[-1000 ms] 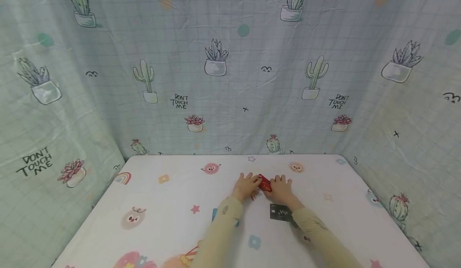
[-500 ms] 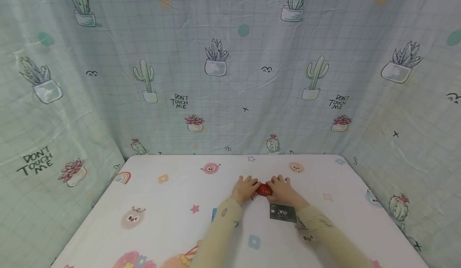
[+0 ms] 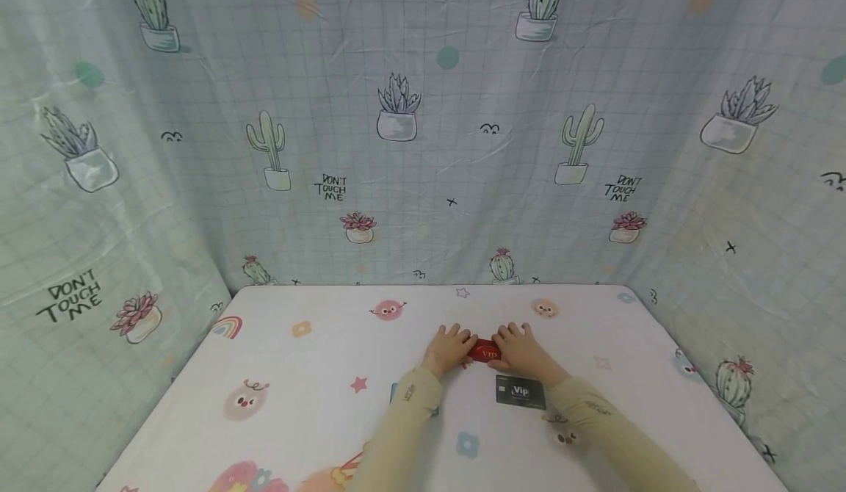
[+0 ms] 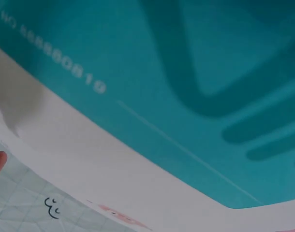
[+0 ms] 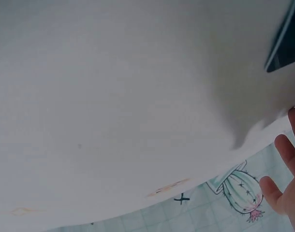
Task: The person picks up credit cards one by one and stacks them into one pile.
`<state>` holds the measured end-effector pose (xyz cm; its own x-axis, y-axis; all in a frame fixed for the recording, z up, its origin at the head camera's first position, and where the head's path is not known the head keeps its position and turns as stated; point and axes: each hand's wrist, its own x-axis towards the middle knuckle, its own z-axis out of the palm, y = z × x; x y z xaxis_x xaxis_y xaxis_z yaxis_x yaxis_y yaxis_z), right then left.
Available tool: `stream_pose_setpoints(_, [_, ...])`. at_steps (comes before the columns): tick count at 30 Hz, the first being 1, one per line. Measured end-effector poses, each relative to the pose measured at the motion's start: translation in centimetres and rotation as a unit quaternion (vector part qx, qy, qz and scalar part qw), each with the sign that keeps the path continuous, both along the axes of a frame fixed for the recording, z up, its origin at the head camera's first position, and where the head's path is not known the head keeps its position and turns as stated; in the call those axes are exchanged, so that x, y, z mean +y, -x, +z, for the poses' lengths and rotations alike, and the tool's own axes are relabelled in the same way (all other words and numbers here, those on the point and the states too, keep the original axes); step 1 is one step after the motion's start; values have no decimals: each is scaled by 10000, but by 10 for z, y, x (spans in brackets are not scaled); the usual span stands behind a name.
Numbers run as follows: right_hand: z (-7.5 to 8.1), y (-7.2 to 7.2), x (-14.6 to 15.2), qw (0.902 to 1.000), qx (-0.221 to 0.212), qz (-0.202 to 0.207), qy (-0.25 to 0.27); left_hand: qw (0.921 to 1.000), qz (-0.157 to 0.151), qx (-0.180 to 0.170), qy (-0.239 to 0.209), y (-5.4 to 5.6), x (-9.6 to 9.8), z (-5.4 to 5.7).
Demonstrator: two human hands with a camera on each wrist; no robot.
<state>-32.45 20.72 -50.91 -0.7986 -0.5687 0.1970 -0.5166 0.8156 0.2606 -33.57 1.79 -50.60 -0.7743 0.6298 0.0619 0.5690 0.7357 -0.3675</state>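
Observation:
Between the two hands lies a red VIP card (image 3: 485, 351) with gold lettering, at the middle of the table. At its left end, the left hand (image 3: 448, 349) grips it; the right hand (image 3: 521, 351) holds its right end. Their other fingers are spread over the tabletop. Just in front of the right hand is a black VIP card (image 3: 520, 391), flat on the table. A blue card (image 3: 394, 391) is mostly covered by the left forearm in the head view. The left wrist view shows this teal-blue card (image 4: 152, 121) up close, with printed digits.
The white table (image 3: 297, 374) bears printed stars, flowers and smiling faces. Light green cactus-print fabric (image 3: 423, 169) stands behind it and along both sides. In the right wrist view, a dark card corner (image 5: 287, 46) shows at the upper right.
The red card has turned from a slant to nearly level; it looked bowed half a second ago and flatter now. The right hand and forearm shifted slightly, uncovering more of the black card.

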Motion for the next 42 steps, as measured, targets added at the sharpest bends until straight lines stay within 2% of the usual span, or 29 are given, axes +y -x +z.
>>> stream_pose_setpoints(8, [-2, 1, 0, 10000, 18, 6, 4, 10000, -2, -30, 79, -3, 0, 3])
stream_pose_setpoints(18, [-4, 2, 0, 10000, 33, -8, 20, 9998, -120, 154, 72, -3, 0, 2])
stream_pose_setpoints(25, [-3, 1, -1, 9997, 237, 93, -65, 9996, -120, 230, 130, -1, 1, -1])
stream_pose_setpoints(31, [-4, 2, -3, 9998, 153, 90, 9, 9992, -197, 325, 84, -2, 0, -1])
stream_pose_setpoints(42, [-4, 3, -3, 9997, 223, 89, 61, 9994, -243, 226, -37, -4, -1, 4])
